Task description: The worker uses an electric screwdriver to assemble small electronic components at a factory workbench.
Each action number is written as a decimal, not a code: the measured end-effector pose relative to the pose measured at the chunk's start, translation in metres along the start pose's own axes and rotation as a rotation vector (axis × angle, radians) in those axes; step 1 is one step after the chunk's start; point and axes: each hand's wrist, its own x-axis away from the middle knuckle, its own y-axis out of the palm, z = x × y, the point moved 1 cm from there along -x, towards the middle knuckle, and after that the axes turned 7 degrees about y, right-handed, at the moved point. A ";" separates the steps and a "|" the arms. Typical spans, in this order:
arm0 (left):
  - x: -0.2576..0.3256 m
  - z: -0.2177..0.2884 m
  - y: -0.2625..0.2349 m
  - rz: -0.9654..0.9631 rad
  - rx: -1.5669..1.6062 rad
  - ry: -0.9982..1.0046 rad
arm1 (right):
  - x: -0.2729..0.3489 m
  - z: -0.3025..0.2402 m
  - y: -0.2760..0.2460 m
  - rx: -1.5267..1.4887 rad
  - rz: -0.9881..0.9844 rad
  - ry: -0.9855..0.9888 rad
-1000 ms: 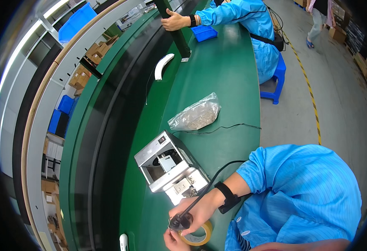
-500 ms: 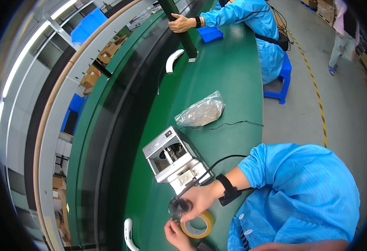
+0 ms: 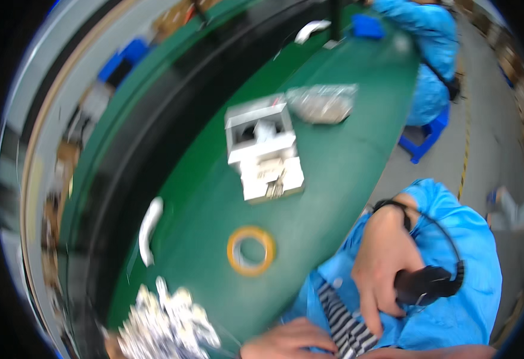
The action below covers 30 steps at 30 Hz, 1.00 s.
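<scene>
My right hand (image 3: 384,263), in front of my blue smock, is closed on a black cylindrical thing (image 3: 423,286); its exact kind is unclear. A black cord (image 3: 444,230) loops from near my wrist to it. Low in the picture, my left hand (image 3: 289,340) lies beside the striped shirt (image 3: 345,323), blurred, fingers stretched out and nothing visible in them. A yellow tape roll (image 3: 251,251) lies flat on the green bench (image 3: 321,209), apart from both hands. Left of my left hand is a heap of small whitish parts (image 3: 163,323), too smeared to name.
A metal box-shaped machine (image 3: 262,143) stands mid-bench, with a clear bag of small parts (image 3: 324,103) behind it. Curved white pieces (image 3: 150,230) lie along the dark conveyor belt (image 3: 154,143). A co-worker (image 3: 423,42) in blue sits by a blue stool (image 3: 426,137) at the far right.
My view has swung down and left, bringing the heap of parts in. My right hand has left the tape roll and come to my body; my hands have moved apart.
</scene>
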 end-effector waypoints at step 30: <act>0.176 -0.066 -0.255 0.654 -1.774 -1.276 | 0.055 0.066 -0.037 0.626 1.208 0.136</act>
